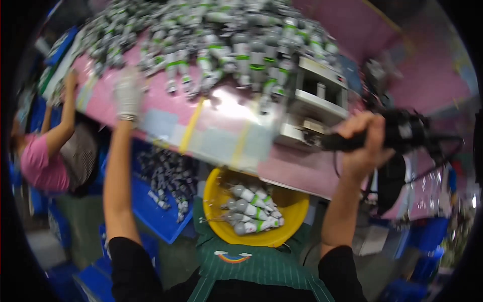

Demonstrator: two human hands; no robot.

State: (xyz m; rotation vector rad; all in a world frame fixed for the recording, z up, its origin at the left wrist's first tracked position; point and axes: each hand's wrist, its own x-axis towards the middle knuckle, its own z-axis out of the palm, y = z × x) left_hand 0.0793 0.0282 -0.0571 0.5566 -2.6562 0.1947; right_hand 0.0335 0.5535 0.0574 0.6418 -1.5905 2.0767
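My left hand (128, 93), in a white glove, reaches over the pink tabletop at the left, next to a large pile of small grey-and-white pieces with green bands (211, 43). Motion smears its fingers, so what they hold, if anything, cannot be made out. At the right, my bare right hand (363, 143) is closed round a black handle (334, 142). The handle joins a bulky black device with cables (405, 132). Just left of that hand stands a white boxy machine (316, 103) with a metal part at its front.
A yellow basin (214, 221) below the table edge holds several of the banded pieces. Left of it, a blue crate (160, 219) contains small dark and white parts. A person in a pink shirt (43, 163) sits at the far left, reaching toward the table.
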